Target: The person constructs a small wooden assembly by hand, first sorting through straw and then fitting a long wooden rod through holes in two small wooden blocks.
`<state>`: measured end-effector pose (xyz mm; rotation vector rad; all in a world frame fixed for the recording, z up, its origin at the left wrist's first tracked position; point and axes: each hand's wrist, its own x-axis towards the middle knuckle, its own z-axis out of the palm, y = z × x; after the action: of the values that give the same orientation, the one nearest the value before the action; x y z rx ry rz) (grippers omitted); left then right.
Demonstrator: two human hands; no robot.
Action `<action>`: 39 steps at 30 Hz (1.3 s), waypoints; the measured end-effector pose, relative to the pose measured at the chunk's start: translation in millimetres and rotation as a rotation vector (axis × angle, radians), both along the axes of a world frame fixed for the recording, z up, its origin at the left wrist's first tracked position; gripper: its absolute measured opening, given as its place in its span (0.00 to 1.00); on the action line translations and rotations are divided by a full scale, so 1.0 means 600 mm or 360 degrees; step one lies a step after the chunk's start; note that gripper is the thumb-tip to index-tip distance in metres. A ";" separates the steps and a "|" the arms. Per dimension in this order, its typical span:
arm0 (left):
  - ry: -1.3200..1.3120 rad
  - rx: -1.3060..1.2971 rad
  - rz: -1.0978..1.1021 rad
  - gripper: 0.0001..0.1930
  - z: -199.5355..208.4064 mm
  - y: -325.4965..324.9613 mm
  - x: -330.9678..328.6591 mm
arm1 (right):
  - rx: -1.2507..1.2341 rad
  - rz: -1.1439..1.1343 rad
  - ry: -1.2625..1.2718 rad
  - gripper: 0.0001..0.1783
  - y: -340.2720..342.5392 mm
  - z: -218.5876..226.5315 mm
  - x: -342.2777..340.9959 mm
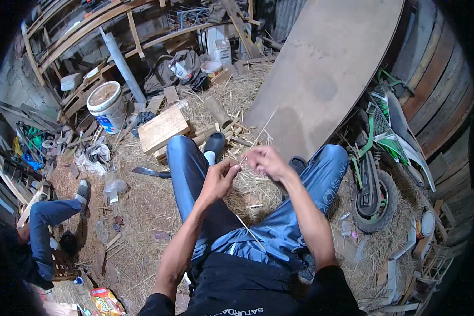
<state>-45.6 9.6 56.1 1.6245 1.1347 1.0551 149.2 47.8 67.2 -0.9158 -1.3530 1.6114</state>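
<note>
My left hand is closed in a pinch, thumb against fingertips, over the straw-covered floor between my knees. Close by on its right, my right hand has its fingers curled and slightly blurred. A thin pale straw stalk slants up and away from between the two hands, its near end at the fingertips; how the right fingers grip it is hard to make out. Another straw stalk lies across my lap on the blue trousers.
A wooden block stands beyond my left knee near a blade-like dark tool. A large board leans at the back right, beside a small green-and-white motorbike. At left are a white bucket and another person's leg.
</note>
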 end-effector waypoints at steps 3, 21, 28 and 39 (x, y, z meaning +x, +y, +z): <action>-0.0063 -0.0112 -0.0101 0.11 0.007 -0.013 0.000 | -0.0054 -0.0268 0.0200 0.13 0.043 -0.006 0.056; 0.0441 0.0181 -0.0097 0.09 0.019 -0.029 -0.021 | -0.0130 -0.0283 0.0094 0.15 0.051 0.007 0.063; 0.0385 0.0043 -0.0091 0.09 0.014 -0.022 -0.020 | -0.0049 -0.0221 -0.0073 0.13 0.029 -0.002 0.034; 0.0443 0.0090 -0.0138 0.10 0.017 -0.031 -0.035 | -0.0102 -0.0423 0.0170 0.15 0.050 0.024 0.090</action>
<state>-66.5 -9.2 66.3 1.8910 1.2098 0.8297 203.2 77.6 81.7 -0.9882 -1.0636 1.4832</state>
